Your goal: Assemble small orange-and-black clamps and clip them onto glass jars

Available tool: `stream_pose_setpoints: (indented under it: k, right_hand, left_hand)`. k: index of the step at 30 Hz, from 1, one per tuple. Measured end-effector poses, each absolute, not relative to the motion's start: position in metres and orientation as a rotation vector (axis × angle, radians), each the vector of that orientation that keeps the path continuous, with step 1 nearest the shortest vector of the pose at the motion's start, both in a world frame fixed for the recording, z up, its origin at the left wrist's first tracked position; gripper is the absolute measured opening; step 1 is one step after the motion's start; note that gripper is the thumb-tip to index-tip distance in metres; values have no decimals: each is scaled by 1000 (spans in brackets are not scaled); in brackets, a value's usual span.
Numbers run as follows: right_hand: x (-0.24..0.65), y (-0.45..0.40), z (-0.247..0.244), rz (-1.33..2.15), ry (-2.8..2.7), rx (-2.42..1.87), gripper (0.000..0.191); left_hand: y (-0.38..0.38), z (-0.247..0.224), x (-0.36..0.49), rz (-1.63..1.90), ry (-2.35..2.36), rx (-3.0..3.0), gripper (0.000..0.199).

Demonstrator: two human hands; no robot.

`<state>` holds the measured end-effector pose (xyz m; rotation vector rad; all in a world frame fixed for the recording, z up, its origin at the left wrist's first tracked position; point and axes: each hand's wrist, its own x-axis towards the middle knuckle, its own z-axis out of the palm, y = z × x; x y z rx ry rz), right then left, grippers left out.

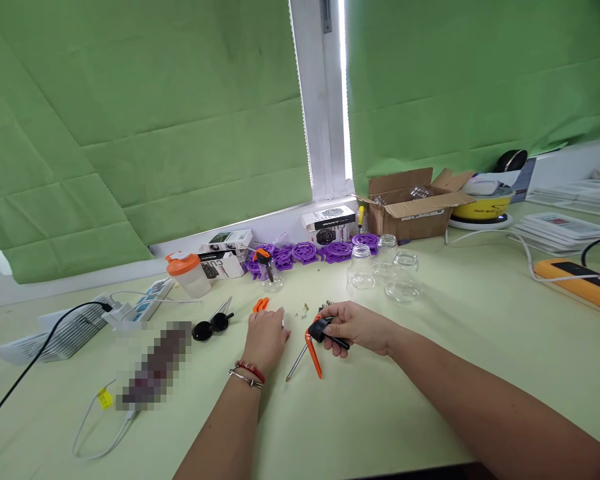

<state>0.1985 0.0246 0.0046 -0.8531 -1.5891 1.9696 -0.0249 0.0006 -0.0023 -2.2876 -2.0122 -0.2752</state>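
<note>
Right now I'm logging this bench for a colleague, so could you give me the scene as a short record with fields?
Right hand: holds a black-and-orange piece with a metal rod
Left hand: nearest the small orange pieces; grip unclear
Glass: three clear jars, beyond the right hand
At the back: purple parts, open cardboard box
Left side: orange-lidded cup, black round pieces

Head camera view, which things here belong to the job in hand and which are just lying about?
Likely in use:
black-and-orange part, held in the right hand
orange pieces by the left hand
small loose bits between the hands
clear jars
jar with black-and-orange top

Likely just lying about:
round dark glasses
orange-lidded bottle
power strip
cardboard box
</note>
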Motion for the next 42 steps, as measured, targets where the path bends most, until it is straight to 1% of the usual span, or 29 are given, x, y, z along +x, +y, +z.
stream_pose_setpoints:
  k: [3,5,7,11,13,20,25,28,31,33,36,39,42]
  right_hand:
    - [199,25,3,1982,-1594,-839,33]
    - [199,26,2,1984,-1601,-828,33]
    - [199,27,2,1984,-1605,-825,33]
    - [199,26,2,1981,-1609,-841,33]
    - [199,26,3,1976,-1611,-848,32]
    - [198,25,3,1969,-1615,-847,33]
    - [198,27,1,1956,-1619,-841,33]
    - [198,28,0,1956,-1608,-826,32]
    - [198,28,1,1966,-1586,-820,33]
    - [198,27,1,1978,-1571,-805,33]
    - [196,25,2,1979,-1545,-747,33]
    - [195,25,0,1935,-1498,-729,38]
    - [196,28,0,1874,-1441,-762,46]
  left_hand:
    - [2,-4,-24,-282,-2029,-2311,8]
    - [4,-7,-23,-273,-2012,-2327,7]
    - [6,-10,-22,-256,-1972,-2340,14]
    - [11,-16,-20,-262,-1891,-2364,37]
    - [12,-18,-19,-258,-1846,-2385,42]
    - [14,-20,-19,-257,-1764,-2424,35]
    - [14,-22,-23,-330,-1764,-2397,38]
    - [14,-18,-29,-466,-1828,-2318,36]
    - [10,-8,-32,-768,-1937,-2258,26]
    - [4,-2,-29,-1069,-2001,-2375,27]
    - [-6,4,-19,-1458,-2107,-2781,31]
    - [-13,8,-10,-1528,-2134,-3131,27]
    - [-13,12,-12,-1636,-2253,-3078,22]
